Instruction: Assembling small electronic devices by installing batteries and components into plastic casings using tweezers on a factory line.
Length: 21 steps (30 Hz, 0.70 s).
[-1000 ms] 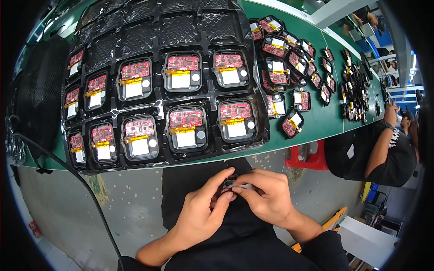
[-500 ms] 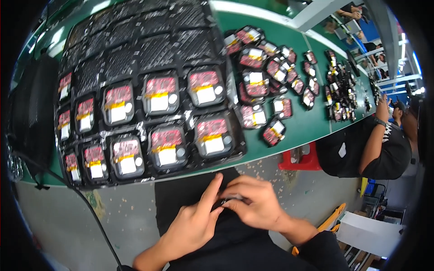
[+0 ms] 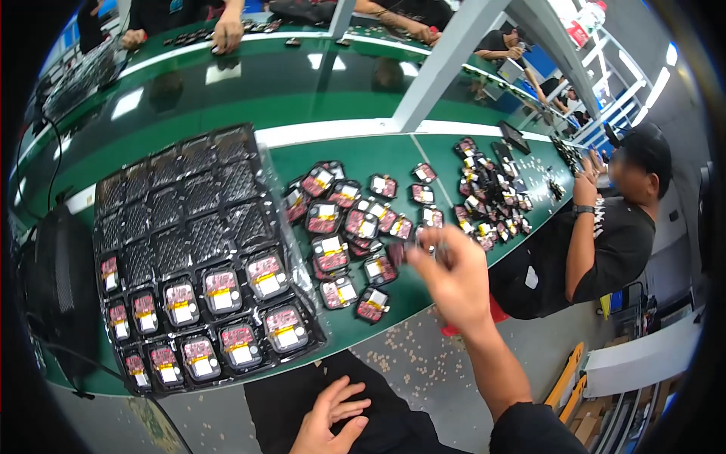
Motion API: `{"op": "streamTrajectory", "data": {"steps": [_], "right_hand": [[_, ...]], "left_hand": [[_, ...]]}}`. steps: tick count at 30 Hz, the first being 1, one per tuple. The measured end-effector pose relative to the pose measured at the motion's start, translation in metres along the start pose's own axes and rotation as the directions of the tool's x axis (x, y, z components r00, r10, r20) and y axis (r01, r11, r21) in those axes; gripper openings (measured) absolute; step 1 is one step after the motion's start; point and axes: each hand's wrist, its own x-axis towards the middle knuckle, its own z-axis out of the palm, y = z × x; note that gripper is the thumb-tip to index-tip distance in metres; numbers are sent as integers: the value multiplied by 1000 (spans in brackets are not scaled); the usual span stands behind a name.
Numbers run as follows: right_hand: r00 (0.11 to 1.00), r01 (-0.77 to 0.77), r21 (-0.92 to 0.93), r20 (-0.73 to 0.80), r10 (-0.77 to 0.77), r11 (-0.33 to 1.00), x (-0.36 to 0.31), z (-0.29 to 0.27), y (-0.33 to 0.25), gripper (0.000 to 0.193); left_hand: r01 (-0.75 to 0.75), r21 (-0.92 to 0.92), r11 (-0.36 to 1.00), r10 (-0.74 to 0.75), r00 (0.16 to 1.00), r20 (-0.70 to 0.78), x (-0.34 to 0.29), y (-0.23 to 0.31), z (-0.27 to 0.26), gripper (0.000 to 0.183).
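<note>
My right hand (image 3: 457,280) reaches out over the green bench, thumb and fingers pinched on a small electronic module (image 3: 398,254). That module is dark and reddish, blurred by motion, and partly covered by the fingers. Just left of it lies a loose pile of similar modules (image 3: 330,252), black-cased with red circuit boards, yellow tape and white patches. Over my dark-clothed lap, my left hand (image 3: 333,416) is open, its fingers apart and nothing in it. A black plastic tray (image 3: 193,240) at the left holds several modules in its two near rows and part of another.
A larger heap of modules (image 3: 491,189) lies farther right on the green bench (image 3: 408,314). Beside it sits a co-worker in black (image 3: 616,242). A grey metal post (image 3: 446,68) rises behind the bench. Other people's hands (image 3: 227,32) work across the far belt.
My hands have parted from over my lap, where they worked together on a small dark piece. The right has swung forward to the pile; the left stays low, opened. My view has tilted up.
</note>
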Motion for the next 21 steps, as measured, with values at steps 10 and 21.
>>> {"op": "streamTrajectory", "data": {"steps": [10, 21], "right_hand": [[981, 191, -247, 30, -190, 950, 56, 24, 15, 39], [914, -180, -604, -395, -95, 777, 4, -67, 70, 31]], "left_hand": [[65, 181, 981, -79, 994, 73, 5, -8, 1, 58], [117, 256, 960, -131, 990, 41, 16, -6, -21, 48]]}}
